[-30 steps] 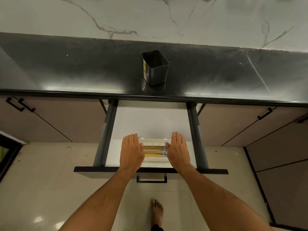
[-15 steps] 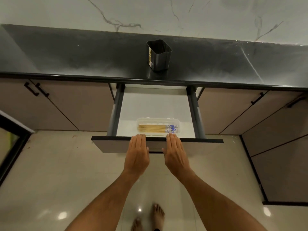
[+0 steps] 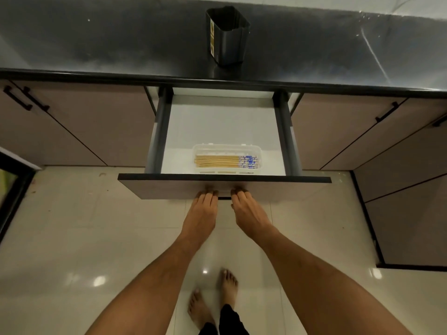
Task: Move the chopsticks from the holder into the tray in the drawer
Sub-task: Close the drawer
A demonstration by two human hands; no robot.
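The drawer [image 3: 225, 187] is seen pulled out below the counter [image 3: 96, 44], its white floor exposed. A clear tray [image 3: 227, 147] is set at the drawer's front, approx. centred, just behind the front panel. The chopsticks [image 3: 217, 161] are laid flat inside the tray in one bundle, running left-right, w/ the blue-patterned ends toward the right. The holder [image 3: 227, 36], dark and squarish, is stood upright on the counter, behind the drawer and well apart from the tray; its inside cannot be made out from this angle.

Both hands are placed against the outer face of the drawer front, side by side near the middle. The left hand [image 3: 202, 213] is held w/ fingers straight, tips touching the panel, nothing grasped. The right hand [image 3: 246, 211] is held likewise, fingers extended, tips on the panel. Bare feet [image 3: 215, 301] are seen on the tiled floor [image 3: 72, 213] below.
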